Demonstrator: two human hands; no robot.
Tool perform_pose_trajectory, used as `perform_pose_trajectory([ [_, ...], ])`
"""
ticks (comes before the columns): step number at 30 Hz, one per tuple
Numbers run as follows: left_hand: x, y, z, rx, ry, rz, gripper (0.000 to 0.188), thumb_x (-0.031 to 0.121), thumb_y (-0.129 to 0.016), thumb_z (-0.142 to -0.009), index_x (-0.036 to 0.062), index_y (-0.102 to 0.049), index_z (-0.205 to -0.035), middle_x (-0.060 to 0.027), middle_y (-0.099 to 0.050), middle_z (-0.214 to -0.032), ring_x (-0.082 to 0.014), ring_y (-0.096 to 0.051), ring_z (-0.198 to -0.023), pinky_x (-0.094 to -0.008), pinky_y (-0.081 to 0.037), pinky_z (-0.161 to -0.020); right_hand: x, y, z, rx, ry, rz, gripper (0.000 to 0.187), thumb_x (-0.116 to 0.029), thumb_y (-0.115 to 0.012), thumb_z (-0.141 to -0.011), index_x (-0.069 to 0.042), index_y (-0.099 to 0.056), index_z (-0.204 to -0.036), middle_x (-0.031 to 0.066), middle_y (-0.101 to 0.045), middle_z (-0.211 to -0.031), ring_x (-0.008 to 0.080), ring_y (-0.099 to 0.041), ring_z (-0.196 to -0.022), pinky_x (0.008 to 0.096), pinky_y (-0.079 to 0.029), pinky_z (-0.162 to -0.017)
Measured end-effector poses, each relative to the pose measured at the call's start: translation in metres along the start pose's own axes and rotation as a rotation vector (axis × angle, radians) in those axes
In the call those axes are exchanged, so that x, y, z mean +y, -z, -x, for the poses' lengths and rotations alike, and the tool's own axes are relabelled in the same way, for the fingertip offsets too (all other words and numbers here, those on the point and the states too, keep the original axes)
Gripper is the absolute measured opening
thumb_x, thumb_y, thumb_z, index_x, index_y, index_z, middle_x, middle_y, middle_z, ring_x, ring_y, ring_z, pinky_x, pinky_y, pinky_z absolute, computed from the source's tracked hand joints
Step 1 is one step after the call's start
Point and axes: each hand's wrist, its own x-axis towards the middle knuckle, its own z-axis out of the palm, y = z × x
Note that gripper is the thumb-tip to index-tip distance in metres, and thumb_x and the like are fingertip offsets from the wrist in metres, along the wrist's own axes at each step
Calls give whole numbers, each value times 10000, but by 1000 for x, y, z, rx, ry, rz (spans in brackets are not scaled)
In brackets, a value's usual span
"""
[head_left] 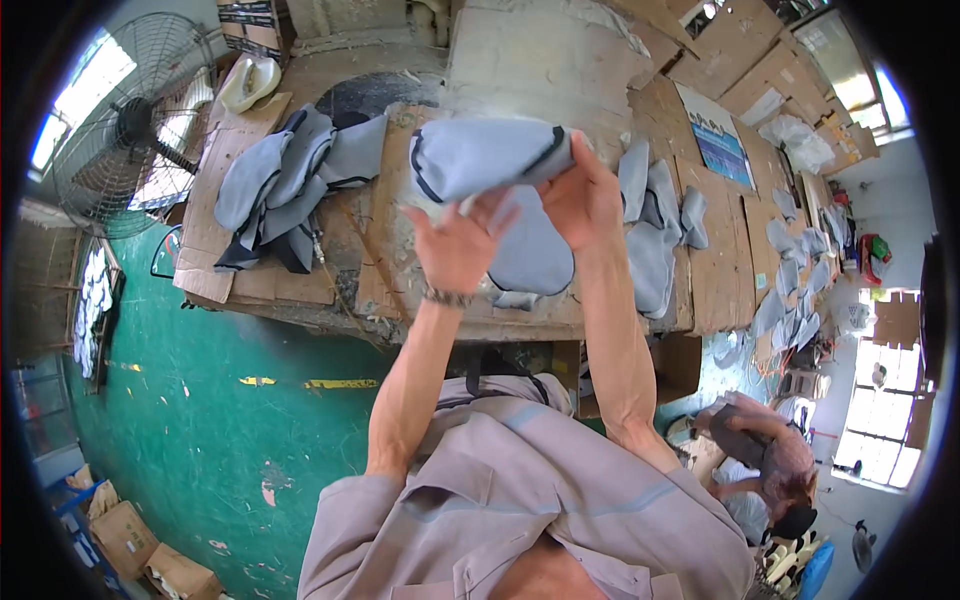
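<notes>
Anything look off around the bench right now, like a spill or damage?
No spill stands out. The green floor has a pale patch at lower left and a broken yellow line, so its paint looks worn. The heap of grey pieces at the bench's left lies jumbled, overlapping at uneven angles.

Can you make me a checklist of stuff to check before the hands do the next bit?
1. Right grip has the gray cloth with black edging: ok, it holds the cloth's right end.
2. Left grip touches that cloth: cannot tell, its fingers are blurred by the lower edge.
3. Plain gray piece is on the table: ok, it lies just below the hands.
4. Left pile of cloth is neatly stacked: not ok, the pieces overlap in a loose heap.
5. Other person is away from the hands: ok, well off at lower right.
</notes>
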Motion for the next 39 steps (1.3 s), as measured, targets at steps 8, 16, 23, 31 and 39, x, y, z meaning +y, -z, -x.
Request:
perform_pose_trajectory([
  [8,-21,85,40,478,140,-464,467,344,-581,-1040,68,-535,-1414,-44,-629,-1362,-199,-593,-1240,-404,-469,-1057,10,180,134,403,13,371,450,-274,-640,-995,-21,-559,-1358,79,-623,-1371,232,-581,-1264,406,-431,-1090],
  [16,-36,145,92,738,253,-605,329,257,-617,-1032,49,-648,-1285,-16,-695,-1221,-145,-632,-1106,-312,-500,-951,41,245,167,674,-97,224,194,-253,-684,-981,-94,-684,-1093,8,-714,-1061,155,-659,-974,348,-515,-874],
  [23,-14,190,4,709,-35,-1103,232,232,-711,-975,39,-727,-1101,-8,-706,-1026,-107,-617,-920,-279,-501,-820,44,282,94,660,1,151,160,-231,-668,-987,-85,-673,-1052,23,-719,-1058,169,-661,-977,350,-513,-918],
  [31,-50,202,-47,821,-225,-1538,239,234,-777,-895,2,-721,-898,8,-636,-732,-84,-542,-668,-263,-454,-630,13,316,19,950,-94,960,212,-209,-682,-913,-8,-720,-857,121,-725,-813,245,-666,-718,344,-491,-665],
  [39,-11,226,-31,993,-314,-1630,243,264,-778,-864,40,-698,-916,-56,-658,-738,-170,-593,-653,-329,-491,-647,38,245,11,802,193,1725,285,-237,-670,-888,-15,-710,-1063,217,-700,-1082,403,-650,-1013,456,-500,-873],
])
